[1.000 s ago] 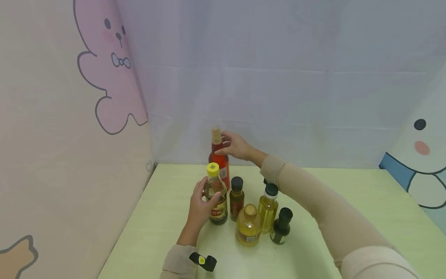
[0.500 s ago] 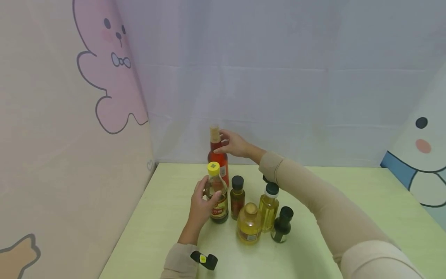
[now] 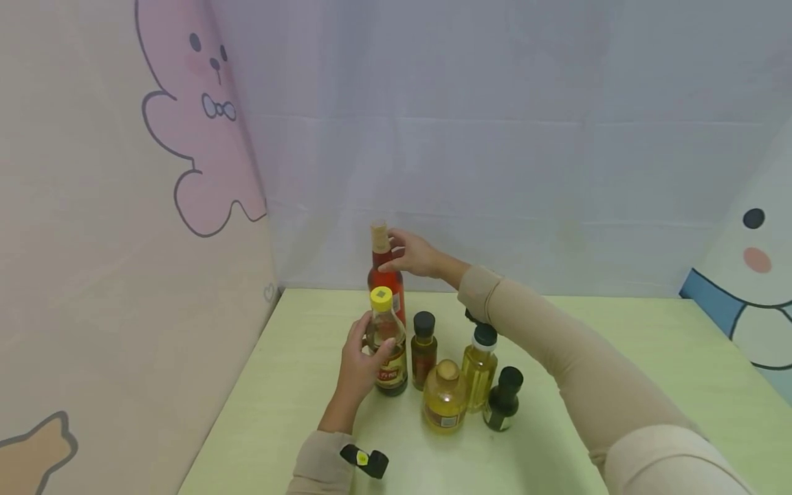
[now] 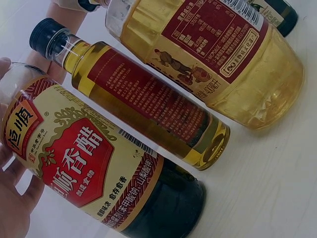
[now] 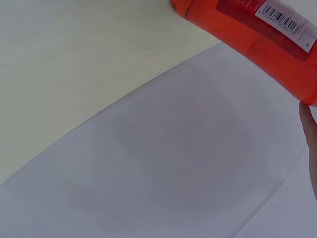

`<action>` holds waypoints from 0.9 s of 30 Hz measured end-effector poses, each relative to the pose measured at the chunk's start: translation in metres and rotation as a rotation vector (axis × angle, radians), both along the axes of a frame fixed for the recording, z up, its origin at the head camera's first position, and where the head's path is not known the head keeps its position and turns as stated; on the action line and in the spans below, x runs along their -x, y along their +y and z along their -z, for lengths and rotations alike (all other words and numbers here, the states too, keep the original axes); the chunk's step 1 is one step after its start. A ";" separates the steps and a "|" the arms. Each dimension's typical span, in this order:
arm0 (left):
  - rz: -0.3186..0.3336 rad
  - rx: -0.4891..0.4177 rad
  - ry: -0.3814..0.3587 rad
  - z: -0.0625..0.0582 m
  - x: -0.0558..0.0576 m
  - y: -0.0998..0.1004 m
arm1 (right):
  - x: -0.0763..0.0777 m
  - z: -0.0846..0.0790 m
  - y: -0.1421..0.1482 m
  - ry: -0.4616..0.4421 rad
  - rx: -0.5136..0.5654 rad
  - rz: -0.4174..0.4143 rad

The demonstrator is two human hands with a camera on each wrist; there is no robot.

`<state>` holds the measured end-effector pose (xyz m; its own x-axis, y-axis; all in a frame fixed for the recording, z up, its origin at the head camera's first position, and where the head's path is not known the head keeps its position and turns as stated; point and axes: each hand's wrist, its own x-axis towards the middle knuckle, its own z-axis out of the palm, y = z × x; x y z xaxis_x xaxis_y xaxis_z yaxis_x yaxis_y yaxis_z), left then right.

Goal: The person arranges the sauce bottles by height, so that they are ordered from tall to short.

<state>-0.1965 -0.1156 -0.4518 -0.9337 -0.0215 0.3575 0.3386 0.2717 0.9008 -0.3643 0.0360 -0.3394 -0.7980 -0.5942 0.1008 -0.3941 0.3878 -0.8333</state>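
My left hand point(image 3: 361, 361) grips a vinegar bottle point(image 3: 391, 375) with a yellow cap and a red-and-cream label. In the left wrist view this vinegar bottle point(image 4: 84, 163) stands upright, the fingers point(image 4: 15, 183) around its far side. Behind it, near the table's back edge, is a tall bottle of red liquid point(image 3: 386, 282) with a pale cap. My right hand point(image 3: 417, 256) holds that bottle at the neck, thumb in front and fingers behind. The right wrist view shows the red bottle's lower body point(image 5: 257, 34) with a barcode label and one finger point(image 5: 309, 129) against it.
Close right of the vinegar stand a slim dark-capped oil bottle point(image 3: 423, 354), a squat yellow oil bottle point(image 3: 444, 402), a taller oil bottle point(image 3: 479, 371) and a small dark bottle point(image 3: 502, 402). A cloth wall point(image 3: 495, 206) rises behind the table point(image 3: 619, 357), another at left point(image 3: 124, 309).
The red bottle has shifted slightly left with my right hand, relative to the other bottles. My left hand keeps its grip on the vinegar bottle; the head view has turned a little.
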 end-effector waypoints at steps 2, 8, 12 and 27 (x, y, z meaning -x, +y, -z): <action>-0.004 0.010 0.000 -0.001 0.000 0.000 | 0.000 -0.001 0.000 0.003 0.000 0.000; -0.009 0.033 0.019 -0.003 0.001 0.000 | 0.000 -0.002 0.000 0.007 0.008 -0.005; -0.003 0.028 0.018 0.000 0.001 0.000 | 0.001 -0.001 0.000 0.009 0.007 -0.014; 0.008 0.043 0.021 -0.001 0.001 0.003 | -0.002 -0.004 0.008 -0.024 0.003 -0.032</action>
<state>-0.1970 -0.1126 -0.4504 -0.9260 0.0017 0.3775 0.3597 0.3073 0.8810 -0.3620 0.0439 -0.3349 -0.7806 -0.6194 0.0838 -0.3862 0.3726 -0.8438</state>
